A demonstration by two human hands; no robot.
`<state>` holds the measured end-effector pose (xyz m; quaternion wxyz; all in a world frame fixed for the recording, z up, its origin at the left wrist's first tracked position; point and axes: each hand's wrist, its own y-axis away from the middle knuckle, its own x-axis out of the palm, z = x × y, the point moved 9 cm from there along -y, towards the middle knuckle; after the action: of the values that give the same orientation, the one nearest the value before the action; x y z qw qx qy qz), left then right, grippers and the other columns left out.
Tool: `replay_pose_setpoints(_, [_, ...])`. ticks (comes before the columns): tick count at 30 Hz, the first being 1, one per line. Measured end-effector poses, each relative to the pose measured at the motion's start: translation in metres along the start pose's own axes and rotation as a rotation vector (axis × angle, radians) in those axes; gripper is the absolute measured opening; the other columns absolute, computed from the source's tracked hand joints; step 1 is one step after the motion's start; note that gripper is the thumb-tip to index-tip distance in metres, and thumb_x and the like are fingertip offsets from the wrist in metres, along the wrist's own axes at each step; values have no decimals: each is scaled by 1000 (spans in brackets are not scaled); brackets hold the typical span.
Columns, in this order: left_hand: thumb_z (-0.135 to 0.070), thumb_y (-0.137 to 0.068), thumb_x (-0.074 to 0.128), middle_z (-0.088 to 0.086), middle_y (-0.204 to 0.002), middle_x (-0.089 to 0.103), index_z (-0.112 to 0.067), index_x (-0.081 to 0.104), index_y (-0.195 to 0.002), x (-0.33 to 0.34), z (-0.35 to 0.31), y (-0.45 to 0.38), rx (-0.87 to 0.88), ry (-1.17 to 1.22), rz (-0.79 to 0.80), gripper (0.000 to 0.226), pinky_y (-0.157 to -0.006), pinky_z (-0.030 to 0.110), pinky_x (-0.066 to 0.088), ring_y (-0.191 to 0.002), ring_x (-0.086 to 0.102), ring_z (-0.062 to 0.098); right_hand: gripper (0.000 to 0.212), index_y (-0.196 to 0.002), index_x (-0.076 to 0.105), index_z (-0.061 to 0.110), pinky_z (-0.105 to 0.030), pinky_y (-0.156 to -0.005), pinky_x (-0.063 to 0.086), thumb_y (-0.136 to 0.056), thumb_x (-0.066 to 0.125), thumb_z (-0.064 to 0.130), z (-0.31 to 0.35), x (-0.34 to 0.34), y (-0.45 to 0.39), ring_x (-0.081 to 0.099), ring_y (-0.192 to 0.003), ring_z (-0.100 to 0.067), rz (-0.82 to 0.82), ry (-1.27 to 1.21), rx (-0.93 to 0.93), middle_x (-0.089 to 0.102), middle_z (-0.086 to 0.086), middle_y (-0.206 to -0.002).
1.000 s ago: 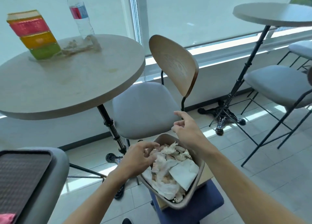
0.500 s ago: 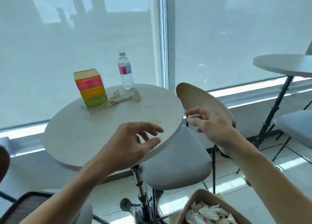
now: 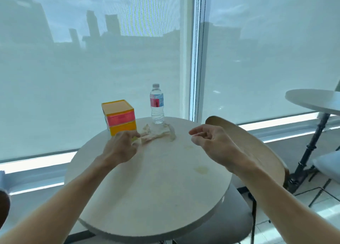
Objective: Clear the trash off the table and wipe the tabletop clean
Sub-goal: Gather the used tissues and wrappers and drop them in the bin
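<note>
On the round beige table point(image 3: 147, 197), a crumpled, stained tissue point(image 3: 158, 132) lies at the far side, in front of a water bottle point(image 3: 157, 104). My left hand point(image 3: 119, 148) reaches its fingertips to the tissue's left end with fingers loosely curled; no grip on it shows. My right hand point(image 3: 207, 140) hovers above the table's right part, fingers relaxed and holding nothing. Two yellowish stains point(image 3: 201, 169) mark the tabletop near my right wrist.
A yellow, pink and orange box point(image 3: 119, 116) stands at the table's far left, just beyond my left hand. A wooden chair back point(image 3: 257, 151) leans at the table's right edge. Another round table point(image 3: 312, 100) stands at the right. Window blinds fill the background.
My view has lifted from the bin of crumpled paper on the floor up to the tabletop. Both hands rose from the bin, and my left hand has moved forward to the tissue.
</note>
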<state>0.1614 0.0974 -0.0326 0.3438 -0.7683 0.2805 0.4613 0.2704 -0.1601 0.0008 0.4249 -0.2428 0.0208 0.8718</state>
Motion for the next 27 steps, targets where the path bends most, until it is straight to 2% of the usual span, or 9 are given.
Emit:
replay_pose_setpoints(3, [-29, -89, 58, 5, -115, 67, -25, 65, -115, 17, 18, -13, -23, -53, 62, 27, -86, 39, 52, -103, 62, 30, 15, -105, 70, 25, -19, -73, 47, -94, 61, 21, 3, 18, -11, 61, -87, -5, -6, 21, -6, 67, 7, -92])
replay_pose_setpoints(7, [-20, -88, 58, 5, -92, 69, -16, 70, -93, 18, 27, -20, 2, -8, 39, 14, -75, 37, 54, -86, 64, 27, 15, -105, 71, 24, -16, -67, 43, -94, 61, 21, 3, 39, -28, 59, -83, -2, -15, 66, -2, 65, 10, -89])
replay_pose_setpoints(10, [-12, -88, 59, 6, -72, 67, -9, 69, -72, 14, 26, -23, 10, 154, 52, 20, -60, 30, 44, -71, 61, 22, 15, -105, 71, 22, -19, -70, 46, -93, 61, 21, -2, 52, -44, 60, -83, -6, -25, 78, 21, 65, 8, -88])
replay_pose_setpoints(12, [-13, -89, 62, 5, -71, 69, -11, 73, -73, -3, 23, -20, 2, 328, -14, 20, -55, 20, 41, -66, 59, 16, 15, -105, 70, 22, -21, -72, 47, -93, 61, 21, -6, 61, -53, 62, -85, -9, -23, 104, 36, 67, 6, -90])
replay_pose_setpoints(14, [-16, -89, 67, -4, -65, 67, -17, 77, -81, -26, 22, -16, -14, 511, -110, 12, -50, 10, 39, -60, 56, 7, 18, -108, 69, 23, -22, -77, 49, -93, 60, 21, -11, 69, -63, 64, -92, -13, -29, 150, 42, 69, 1, -97])
replay_pose_setpoints(16, [-19, -88, 70, -6, -56, 64, -23, 77, -81, -45, 21, -12, -7, 685, -151, 11, -56, 13, 43, -55, 55, 9, 27, -118, 65, 25, -26, -85, 48, -92, 60, 22, -14, 76, -72, 62, -102, -17, -43, 224, 48, 65, -3, -108])
replay_pose_setpoints(19, [-20, -86, 73, 10, -66, 70, -29, 78, -76, -73, 15, -1, 48, 857, -176, 14, -69, 27, 51, -58, 59, 12, 48, -138, 49, 28, -34, -102, 41, -92, 59, 22, -16, 85, -82, 52, -120, -25, -53, 350, 61, 51, -10, -130])
replay_pose_setpoints(23, [-16, -85, 72, 5, -63, 66, -25, 77, -78, -100, 5, 18, 115, 931, -179, 13, -59, 13, 48, -53, 58, 9, 65, -153, 27, 27, -36, -109, 34, -95, 55, 19, -17, 96, -97, 41, -134, -33, -33, 497, 87, 33, -15, -144])
replay_pose_setpoints(27, [-12, -86, 71, 5, -65, 69, -23, 77, -81, -105, 7, 24, 117, 939, -160, 14, -68, 24, 54, -55, 61, 10, 64, -153, 28, 25, -38, -111, 32, -96, 55, 18, -24, 99, -113, 40, -135, -33, -40, 520, 130, 41, -16, -145])
